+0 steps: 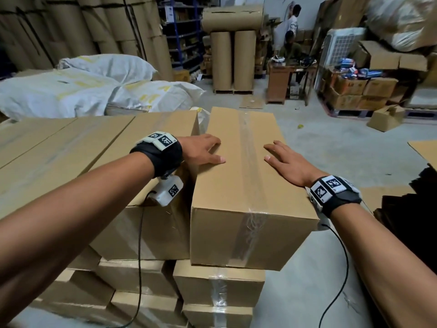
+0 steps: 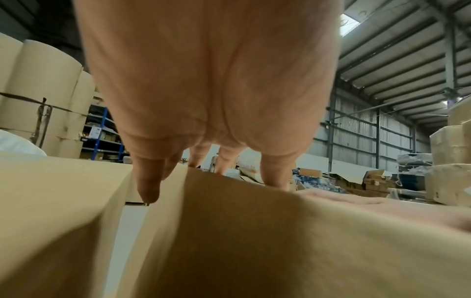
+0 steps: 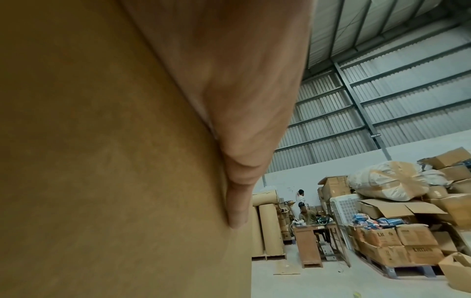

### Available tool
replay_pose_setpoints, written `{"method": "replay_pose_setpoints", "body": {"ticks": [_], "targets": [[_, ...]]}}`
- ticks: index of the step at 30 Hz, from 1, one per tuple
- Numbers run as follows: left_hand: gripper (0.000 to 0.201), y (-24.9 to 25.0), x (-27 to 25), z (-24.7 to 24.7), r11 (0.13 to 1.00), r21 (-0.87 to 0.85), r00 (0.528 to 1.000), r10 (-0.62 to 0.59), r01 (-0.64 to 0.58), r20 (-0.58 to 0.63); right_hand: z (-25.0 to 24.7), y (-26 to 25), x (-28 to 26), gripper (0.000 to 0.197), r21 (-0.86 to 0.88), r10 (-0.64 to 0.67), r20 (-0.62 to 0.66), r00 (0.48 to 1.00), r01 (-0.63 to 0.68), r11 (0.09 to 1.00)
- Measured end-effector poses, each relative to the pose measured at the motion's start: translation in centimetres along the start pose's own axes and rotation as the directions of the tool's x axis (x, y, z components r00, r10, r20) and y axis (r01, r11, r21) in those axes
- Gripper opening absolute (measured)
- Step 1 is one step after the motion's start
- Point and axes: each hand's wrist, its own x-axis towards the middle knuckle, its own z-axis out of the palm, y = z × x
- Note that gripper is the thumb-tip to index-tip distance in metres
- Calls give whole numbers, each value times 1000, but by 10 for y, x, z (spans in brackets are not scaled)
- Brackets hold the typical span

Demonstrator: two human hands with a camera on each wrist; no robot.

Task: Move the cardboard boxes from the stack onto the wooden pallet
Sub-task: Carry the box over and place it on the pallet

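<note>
A taped cardboard box (image 1: pixel 241 176) lies skewed on the top right end of the stack (image 1: pixel 212 285). My left hand (image 1: pixel 201 150) rests on its left top edge, thumb on top, fingers reaching over into the gap beside the neighbouring box (image 1: pixel 71 147). In the left wrist view the fingers (image 2: pixel 147 187) hang fairly straight over that box (image 2: pixel 280 242). My right hand (image 1: pixel 288 162) lies flat at the box's right edge. The right wrist view shows that hand (image 3: pixel 242 121) pressed flat against the cardboard (image 3: pixel 102 161). I cannot make out the wooden pallet.
White sacks (image 1: pixel 82 86) lie behind the stack, with tall cardboard rolls (image 1: pixel 231 60) beyond them. Two people are at a wooden desk (image 1: pixel 279 84) at the back. Boxes on pallets (image 1: pixel 359 91) and an open carton (image 1: pixel 385 117) stand at the right. Concrete floor (image 1: pixel 331 143) is to my right, beside a dark pile (image 1: pixel 413 209).
</note>
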Motion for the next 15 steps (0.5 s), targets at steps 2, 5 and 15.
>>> {"method": "replay_pose_setpoints", "body": {"ticks": [2, 5, 15], "targets": [[89, 5, 10, -1, 999, -17, 999, -31, 31, -13, -1, 6, -5, 58, 19, 9, -5, 1000, -9, 1000], [89, 14, 23, 0, 998, -21, 998, -63, 63, -22, -3, 11, -8, 59, 47, 1, -23, 1000, 0, 999], [89, 40, 35, 19, 995, -63, 990, -85, 78, -109, -9, 25, -10, 63, 229, 46, -56, 997, -32, 973]]}}
